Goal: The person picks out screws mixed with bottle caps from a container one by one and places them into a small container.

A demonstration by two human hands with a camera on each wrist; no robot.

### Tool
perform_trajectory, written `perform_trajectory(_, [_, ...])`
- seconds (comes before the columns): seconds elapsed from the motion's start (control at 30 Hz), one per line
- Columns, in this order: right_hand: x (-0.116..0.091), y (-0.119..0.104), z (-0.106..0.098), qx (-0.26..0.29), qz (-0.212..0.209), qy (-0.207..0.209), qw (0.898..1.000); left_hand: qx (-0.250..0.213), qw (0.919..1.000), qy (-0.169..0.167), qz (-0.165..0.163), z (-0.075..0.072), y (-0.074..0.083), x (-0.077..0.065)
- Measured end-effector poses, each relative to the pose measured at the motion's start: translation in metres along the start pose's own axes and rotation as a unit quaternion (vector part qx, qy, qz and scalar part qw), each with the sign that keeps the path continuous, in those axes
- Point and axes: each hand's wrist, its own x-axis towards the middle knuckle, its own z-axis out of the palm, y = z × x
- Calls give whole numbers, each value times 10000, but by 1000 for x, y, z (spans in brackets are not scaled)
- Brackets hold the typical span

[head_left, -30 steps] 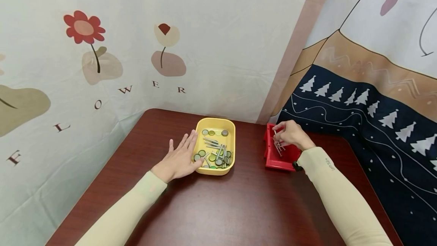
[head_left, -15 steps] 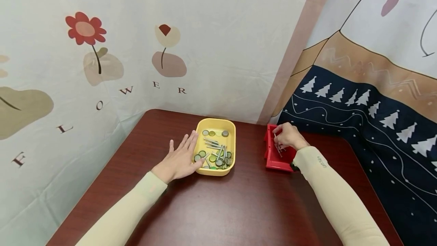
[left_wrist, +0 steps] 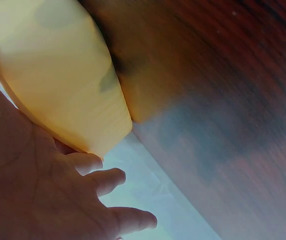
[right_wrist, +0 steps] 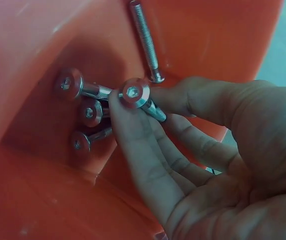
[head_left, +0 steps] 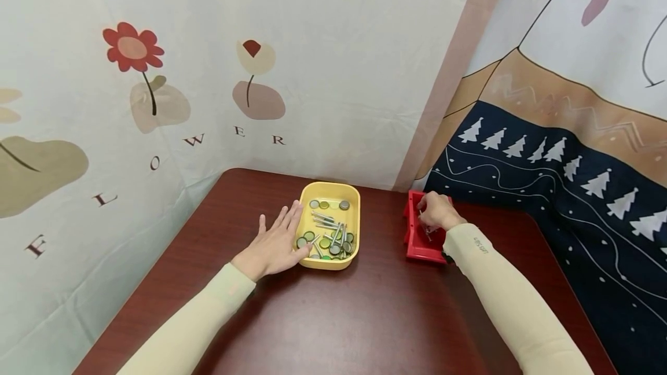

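Note:
My left hand (head_left: 273, 245), fingers straight and spread, rests along the left rim of the yellow bin (head_left: 333, 190). In the left wrist view the palm lies against the outside of that bin. Inside it are several bottle caps (head_left: 309, 236) and several bolts (head_left: 326, 224). My right hand (head_left: 439, 211) reaches into the red bin (head_left: 411, 242). The right wrist view shows its thumb and fingers pinching a hex-socket bolt (right_wrist: 134, 93), head toward the camera. Beyond the fingertips lie several loose bolts (right_wrist: 69, 84), and one separate bolt (right_wrist: 145, 42) lies higher up.
Both bins stand near the back of the dark red-brown table (head_left: 365, 317), with bare tabletop between them. A printed curtain (head_left: 339, 103) hangs right behind the table, and a dark patterned cloth (head_left: 573, 224) hangs along the right side.
My right hand has lowered and shifted slightly left into the red bin, with the bolt still pinched. The left hand stays at the yellow bin.

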Motion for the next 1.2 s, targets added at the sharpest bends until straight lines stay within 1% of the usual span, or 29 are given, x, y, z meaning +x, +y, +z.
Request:
perform_trajectory(0.1, [2, 1, 2, -33, -33, 57, 10000, 28, 10000, -10, -8, 0, 0, 0])
perform_trajectory(0.3, [0, -1, 3, 143, 19, 69, 9999, 38, 10000, -12, -13, 1, 0, 1])
perform_trajectory(0.47, [-6, -3, -1, -5, 34, 178, 9998, 30, 10000, -13, -11, 3, 0, 1])
perform_trajectory(0.67, [-11, -4, -6, -345, -82, 502, 9981, 45, 10000, -2, -4, 3, -1, 2])
perform_trajectory(0.9, [-16, -10, -10, -487, -420, 998, 9929, 32, 10000, 52, 15, 3, -2, 2])
perform_trajectory(1.1, [-22, -24, -9, -457, -398, 1180, 9912, -9, 10000, 37, 7, 3, -2, 3])
perform_trajectory(1.2, [-24, -32, -8, -404, -520, 1223, 9903, -15, 10000, 22, 3, 4, -3, 3])
